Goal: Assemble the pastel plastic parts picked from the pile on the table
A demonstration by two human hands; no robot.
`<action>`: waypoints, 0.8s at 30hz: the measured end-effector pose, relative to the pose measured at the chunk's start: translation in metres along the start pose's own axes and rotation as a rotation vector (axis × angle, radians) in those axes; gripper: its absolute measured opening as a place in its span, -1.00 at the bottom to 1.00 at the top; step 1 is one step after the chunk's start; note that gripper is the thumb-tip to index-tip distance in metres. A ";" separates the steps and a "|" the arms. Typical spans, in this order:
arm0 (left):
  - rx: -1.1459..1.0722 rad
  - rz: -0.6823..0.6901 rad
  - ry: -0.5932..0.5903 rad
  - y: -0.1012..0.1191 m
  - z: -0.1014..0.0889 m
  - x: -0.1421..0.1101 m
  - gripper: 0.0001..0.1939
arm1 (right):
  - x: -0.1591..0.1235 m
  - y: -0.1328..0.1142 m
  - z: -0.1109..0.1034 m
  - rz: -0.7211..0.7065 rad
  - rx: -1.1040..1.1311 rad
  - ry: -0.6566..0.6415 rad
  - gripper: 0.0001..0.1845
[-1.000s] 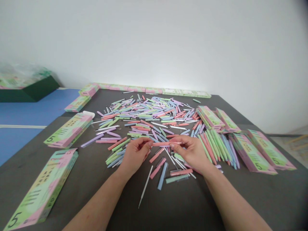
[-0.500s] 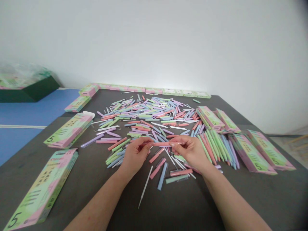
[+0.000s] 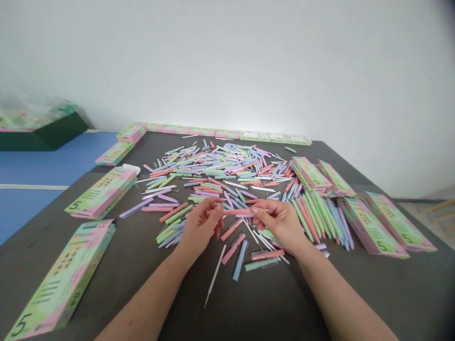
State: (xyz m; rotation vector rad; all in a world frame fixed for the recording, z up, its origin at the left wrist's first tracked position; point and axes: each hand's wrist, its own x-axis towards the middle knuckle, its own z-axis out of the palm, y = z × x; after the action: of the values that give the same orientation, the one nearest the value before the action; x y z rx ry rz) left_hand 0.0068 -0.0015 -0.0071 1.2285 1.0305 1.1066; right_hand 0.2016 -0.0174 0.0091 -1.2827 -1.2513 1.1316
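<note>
Hands are closing together above the middle of the counter, the right hand pinching a coral pink pen while the left hand curls around its other end, holding it level and raised clear of the scattered pastel pens.

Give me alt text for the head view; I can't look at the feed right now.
The right hand holds a pink stick whose far end reaches the left hand above a scattered heap of pastel pen-like sticks on a dark table. Pink-and-green boxes marked 5 lie around the heap.
</note>
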 end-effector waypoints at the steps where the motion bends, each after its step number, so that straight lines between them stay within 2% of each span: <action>1: -0.045 -0.024 0.005 0.000 0.000 0.000 -0.69 | 0.000 0.001 0.000 -0.009 -0.001 0.008 -0.67; 6: -0.017 -0.115 -0.021 -0.006 -0.004 0.003 -0.64 | 0.000 0.002 0.000 -0.032 -0.013 0.034 -0.68; 16: -0.026 -0.134 -0.004 -0.005 0.000 0.002 -0.75 | 0.000 0.002 -0.001 0.002 -0.012 0.039 -0.66; 24: 0.016 -0.081 0.015 -0.007 0.000 0.004 -0.77 | 0.003 0.004 0.000 0.035 0.026 0.047 -0.61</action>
State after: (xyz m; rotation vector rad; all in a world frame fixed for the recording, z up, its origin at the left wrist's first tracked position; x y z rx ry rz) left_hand 0.0084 0.0021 -0.0141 1.1826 1.0931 1.0478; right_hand 0.2020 -0.0149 0.0056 -1.3090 -1.1807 1.1322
